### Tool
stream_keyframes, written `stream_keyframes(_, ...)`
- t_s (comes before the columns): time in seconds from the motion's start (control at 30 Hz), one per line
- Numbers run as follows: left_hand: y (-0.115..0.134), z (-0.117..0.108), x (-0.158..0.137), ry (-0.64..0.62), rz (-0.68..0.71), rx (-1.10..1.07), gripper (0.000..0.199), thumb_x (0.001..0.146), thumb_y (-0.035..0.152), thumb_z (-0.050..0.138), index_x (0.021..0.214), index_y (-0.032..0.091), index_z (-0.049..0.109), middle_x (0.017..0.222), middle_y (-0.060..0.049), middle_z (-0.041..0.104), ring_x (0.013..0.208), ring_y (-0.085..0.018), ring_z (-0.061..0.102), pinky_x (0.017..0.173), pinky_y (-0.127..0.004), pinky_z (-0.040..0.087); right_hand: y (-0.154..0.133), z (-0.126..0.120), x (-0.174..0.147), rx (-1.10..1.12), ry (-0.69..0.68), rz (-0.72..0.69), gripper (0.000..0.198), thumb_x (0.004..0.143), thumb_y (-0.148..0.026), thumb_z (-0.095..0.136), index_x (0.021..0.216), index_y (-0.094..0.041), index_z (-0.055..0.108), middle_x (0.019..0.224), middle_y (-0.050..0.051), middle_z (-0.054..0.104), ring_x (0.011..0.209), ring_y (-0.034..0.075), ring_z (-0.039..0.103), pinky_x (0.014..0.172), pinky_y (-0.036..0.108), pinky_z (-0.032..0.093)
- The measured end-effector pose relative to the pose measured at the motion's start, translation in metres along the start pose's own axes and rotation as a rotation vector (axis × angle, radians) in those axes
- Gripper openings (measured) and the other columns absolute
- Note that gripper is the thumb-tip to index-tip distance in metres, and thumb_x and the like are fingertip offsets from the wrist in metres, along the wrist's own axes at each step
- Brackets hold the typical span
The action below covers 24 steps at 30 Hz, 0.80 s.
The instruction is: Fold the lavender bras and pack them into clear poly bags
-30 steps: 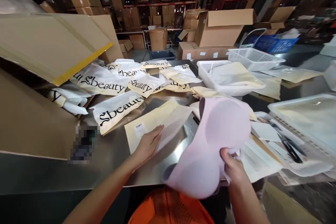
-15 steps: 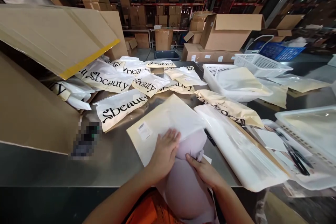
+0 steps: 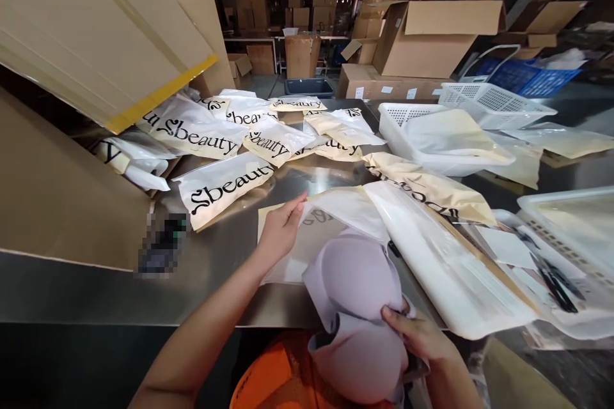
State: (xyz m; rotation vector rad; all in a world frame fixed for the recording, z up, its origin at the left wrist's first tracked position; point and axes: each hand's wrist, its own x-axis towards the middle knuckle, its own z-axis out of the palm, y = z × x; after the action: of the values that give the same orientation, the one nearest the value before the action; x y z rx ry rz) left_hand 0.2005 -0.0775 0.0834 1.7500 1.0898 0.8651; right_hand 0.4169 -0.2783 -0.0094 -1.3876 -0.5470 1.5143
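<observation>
My right hand [image 3: 416, 332] grips a pale lilac bra [image 3: 357, 271] by its side, thumb on top and the other fingers hidden beneath. Both moulded cups face up, one over the table edge and one nearer my body. Pinched between the thumb and fingers of my left hand [image 3: 284, 225] is the upper layer of a plastic mailer bag [image 3: 290, 262], lifted at its mouth. The bag lies on the metal table, and dark lettering shows faintly through it. The upper cup overlaps the bag's near right part.
Several packed "Sbeauty" mailers [image 3: 225, 188] lie across the back of the table. On the left stands a big open carton [image 3: 62, 198]. A long white plastic-wrapped stack [image 3: 446, 268], white baskets [image 3: 432, 156] and black scissors [image 3: 551, 281] are on the right.
My left hand has moved from lying flat on the bag to pinching its raised upper layer, up and left. The bra has shifted right with my right hand, and its cups have folded closer together.
</observation>
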Motion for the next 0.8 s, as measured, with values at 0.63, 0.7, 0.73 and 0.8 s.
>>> stream_keyframes(0.63, 0.033, 0.091, -0.083, -0.380, 0.368, 0.945, 0.059, 0.088, 0.002, 0.038, 0.147, 0.008, 0.038, 0.142, -0.021, 0.049, 0.123, -0.036, 0.055, 0.088, -0.045, 0.058, -0.036, 0.020, 0.052, 0.239, 0.235, -0.019, 0.036, 0.072, -0.041, 0.072, 0.099, -0.019, 0.069, 0.088, 0.011, 0.074, 0.091, 0.031, 0.070, 0.076, 0.039, 0.058)
stream_keyframes(0.7, 0.019, 0.096, -0.087, -0.358, 0.377, 0.997, 0.061, 0.086, 0.000, 0.037, 0.147, 0.006, 0.037, 0.144, -0.021, 0.045, 0.131, -0.036, 0.046, 0.098, -0.046, 0.053, -0.041, 0.027, 0.067, 0.233, 0.225, -0.027, 0.029, 0.076, -0.037, 0.066, 0.096, -0.017, 0.070, 0.085, 0.013, 0.073, 0.087, 0.030, 0.070, 0.076, 0.039, 0.058)
stream_keyframes(0.73, 0.011, 0.093, -0.086, -0.344, 0.361, 1.001, 0.063, 0.085, -0.001, 0.038, 0.148, 0.006, 0.035, 0.147, -0.021, 0.042, 0.135, -0.035, 0.041, 0.103, -0.045, 0.049, -0.042, 0.028, 0.073, 0.223, 0.219, -0.040, 0.027, 0.078, -0.035, 0.063, 0.096, -0.016, 0.070, 0.084, 0.013, 0.073, 0.086, 0.029, 0.070, 0.076, 0.039, 0.057)
stream_keyframes(0.8, -0.007, 0.080, -0.082, -0.318, 0.275, 0.997, 0.067, 0.084, -0.001, 0.040, 0.149, 0.009, 0.032, 0.152, -0.018, 0.035, 0.140, -0.036, 0.032, 0.107, -0.048, 0.044, -0.040, 0.031, 0.080, 0.210, 0.209, -0.067, 0.026, 0.083, -0.033, 0.058, 0.095, -0.014, 0.070, 0.083, 0.013, 0.072, 0.085, 0.026, 0.070, 0.077, 0.038, 0.057)
